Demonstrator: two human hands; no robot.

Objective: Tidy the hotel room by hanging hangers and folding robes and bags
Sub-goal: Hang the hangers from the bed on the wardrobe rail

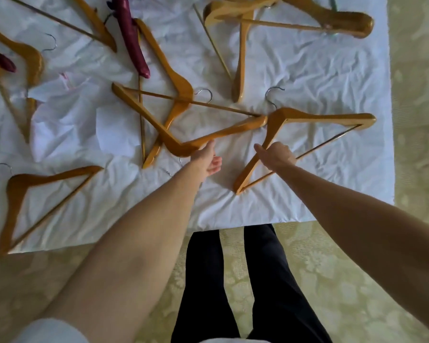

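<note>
Several wooden hangers lie scattered on a white bed sheet (307,78). My right hand (276,155) grips the lower arm of one wooden hanger (320,117) near the bed's right corner; its metal hook points away from me. My left hand (209,159) reaches a second wooden hanger (233,131) in the middle. The thumb touches its lower edge and the fingers hang loosely curled below it, holding nothing. This hanger lies crossed over another wooden hanger (178,87).
A wooden hanger (18,184) lies at the near left edge. More wooden hangers (332,18) and a burgundy padded hanger (131,38) lie farther back. The bed's near edge runs just in front of my legs, which stand on patterned green carpet (332,268).
</note>
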